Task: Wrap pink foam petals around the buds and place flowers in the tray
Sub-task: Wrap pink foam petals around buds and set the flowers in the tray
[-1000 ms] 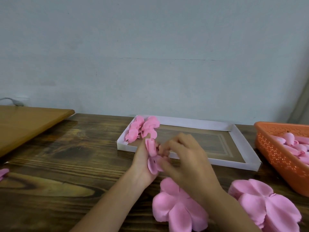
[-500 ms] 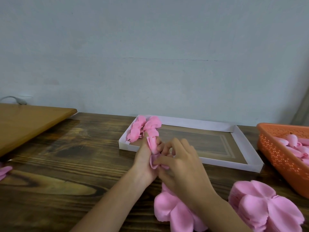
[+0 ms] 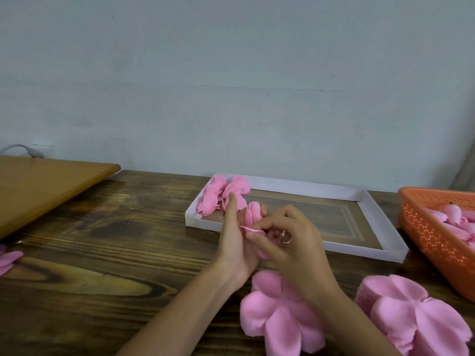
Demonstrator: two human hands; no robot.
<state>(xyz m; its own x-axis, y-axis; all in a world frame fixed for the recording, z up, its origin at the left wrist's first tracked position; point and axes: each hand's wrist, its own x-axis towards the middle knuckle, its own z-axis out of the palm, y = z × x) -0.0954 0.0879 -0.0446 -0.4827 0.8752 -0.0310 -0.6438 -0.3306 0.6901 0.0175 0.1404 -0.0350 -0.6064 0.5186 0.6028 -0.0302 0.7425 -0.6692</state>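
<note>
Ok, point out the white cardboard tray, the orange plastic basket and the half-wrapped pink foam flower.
White cardboard tray (image 3: 295,187): head view, far wall.
Orange plastic basket (image 3: 431,237): head view, perforated front wall.
Half-wrapped pink foam flower (image 3: 253,213): head view, upper petal above the fingers.

Bare to the forearm on both sides: left hand (image 3: 236,242), right hand (image 3: 295,250), slender fingers (image 3: 230,209), uncovered wrists.

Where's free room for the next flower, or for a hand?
Tray: bare from middle to right wall; finished flowers fill only its far-left corner. Table: wide bare patch between the light board and the left hand. Crowded: near right, two petal stacks beside the orange basket; the right hand meets the left on the half-wrapped flower at the tray's near-left edge.
</note>
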